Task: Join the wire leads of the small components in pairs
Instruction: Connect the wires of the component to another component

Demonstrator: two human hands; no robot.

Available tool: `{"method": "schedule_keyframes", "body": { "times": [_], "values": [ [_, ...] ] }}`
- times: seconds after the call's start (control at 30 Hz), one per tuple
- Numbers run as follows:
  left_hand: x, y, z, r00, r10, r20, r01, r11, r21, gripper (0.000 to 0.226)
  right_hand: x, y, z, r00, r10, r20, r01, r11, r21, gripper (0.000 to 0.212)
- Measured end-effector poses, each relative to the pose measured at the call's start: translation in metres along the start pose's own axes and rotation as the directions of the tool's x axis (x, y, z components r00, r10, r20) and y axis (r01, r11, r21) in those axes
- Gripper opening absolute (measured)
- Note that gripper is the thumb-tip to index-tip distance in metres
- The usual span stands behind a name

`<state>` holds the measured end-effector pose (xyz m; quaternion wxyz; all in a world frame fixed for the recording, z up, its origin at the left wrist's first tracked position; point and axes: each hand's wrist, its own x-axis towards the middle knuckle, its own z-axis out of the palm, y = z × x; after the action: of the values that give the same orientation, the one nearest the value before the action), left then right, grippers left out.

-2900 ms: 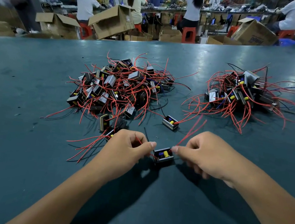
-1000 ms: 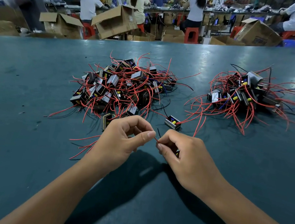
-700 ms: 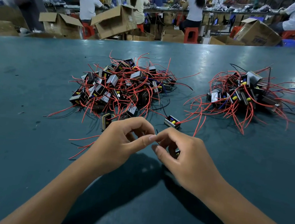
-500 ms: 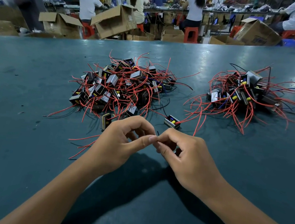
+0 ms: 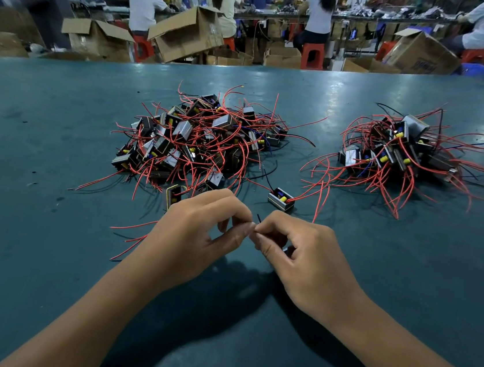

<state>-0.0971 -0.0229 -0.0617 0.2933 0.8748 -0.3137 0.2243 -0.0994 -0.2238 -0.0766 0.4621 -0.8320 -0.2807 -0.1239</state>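
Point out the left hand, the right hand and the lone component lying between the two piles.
left hand [image 5: 196,232], head view, back of hand
right hand [image 5: 301,256], head view, back of hand
lone component [image 5: 280,199], head view, top face

Beyond the grip stretched a teal table [image 5: 61,120]. Farther off, open cardboard boxes [image 5: 188,34] leaned by red stools [image 5: 312,55], where seated workers [image 5: 143,6] faced a long bench [image 5: 374,17].

A single head-worn, wide-angle view was provided, aimed forward and down over the green table [image 5: 46,251]. The near field was filled by both forearms, with the left hand [image 5: 195,235] and right hand [image 5: 301,256] seen close below centre. Far benches and cardboard boxes [image 5: 188,32] were taken in along the top edge.
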Motion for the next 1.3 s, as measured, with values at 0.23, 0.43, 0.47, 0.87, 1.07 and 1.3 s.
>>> {"method": "schedule_keyframes", "body": {
  "times": [0.23,0.43,0.47,0.87,1.07,1.3],
  "values": [
    [0.002,0.002,-0.002,1.000,-0.002,-0.002,0.002,1.000,-0.025,0.019,0.000,0.000,0.001,1.000,-0.011,-0.025,0.011,1.000,-0.017,0.012],
    [0.003,0.000,-0.006,0.999,-0.028,0.031,0.030,0.997,-0.073,0.017,0.000,-0.002,0.002,0.998,-0.041,-0.047,0.037,0.996,-0.085,0.014],
    [0.003,-0.001,-0.006,0.999,-0.027,0.035,0.029,0.997,-0.067,0.019,0.000,-0.002,0.002,0.998,-0.043,-0.048,0.038,0.995,-0.092,0.014],
    [0.001,-0.017,0.000,0.956,-0.293,-0.009,0.286,0.939,-0.189,0.011,0.000,-0.002,-0.003,0.998,-0.059,-0.006,0.058,0.995,-0.082,0.011],
    [0.000,-0.011,0.013,0.941,-0.314,0.123,0.336,0.909,-0.248,0.020,0.002,0.001,-0.007,0.981,0.089,-0.170,-0.086,0.996,0.025,0.020],
    [0.001,-0.006,0.020,0.937,-0.334,0.102,0.349,0.891,-0.289,0.020,0.004,0.015,-0.002,0.933,0.352,-0.078,-0.333,0.925,0.184,0.007]
  ]
}}
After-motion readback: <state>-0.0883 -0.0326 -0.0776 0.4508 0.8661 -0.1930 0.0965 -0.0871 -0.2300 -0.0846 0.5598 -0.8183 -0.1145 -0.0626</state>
